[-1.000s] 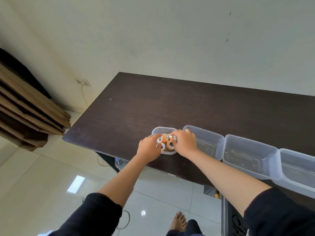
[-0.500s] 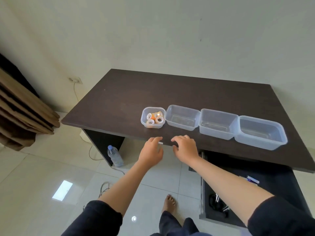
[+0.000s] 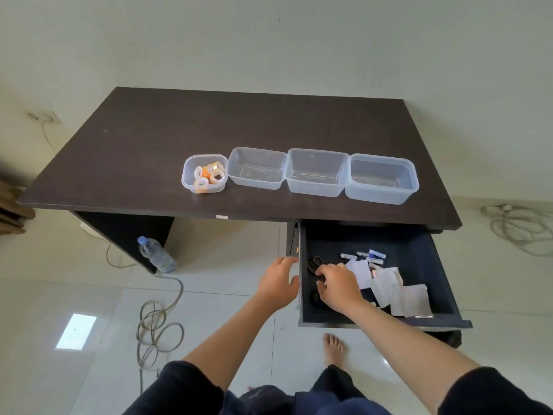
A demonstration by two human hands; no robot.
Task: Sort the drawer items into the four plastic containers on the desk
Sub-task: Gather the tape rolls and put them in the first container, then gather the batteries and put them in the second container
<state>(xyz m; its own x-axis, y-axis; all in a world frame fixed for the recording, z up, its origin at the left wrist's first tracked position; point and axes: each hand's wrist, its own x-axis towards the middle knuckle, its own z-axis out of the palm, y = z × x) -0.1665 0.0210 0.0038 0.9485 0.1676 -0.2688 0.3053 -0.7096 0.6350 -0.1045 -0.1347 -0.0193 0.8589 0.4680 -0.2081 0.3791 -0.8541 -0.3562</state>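
Since before, our hands dropped from the table point(image 3: 149, 151) edge: right hand point(image 3: 339, 287) reaches, fingers curled, into the drawer point(image 3: 419, 247) over black scissors point(image 3: 314, 263), grip unclear; left hand point(image 3: 278, 283) relaxed beside it. Four containers point(image 3: 317, 172), one holding tape rolls point(image 3: 208, 175).

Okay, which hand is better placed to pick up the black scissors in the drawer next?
Probably the right hand: it is already inside the drawer, fingers reaching over the scissors. The left hand sits outside, at the drawer's left wall.
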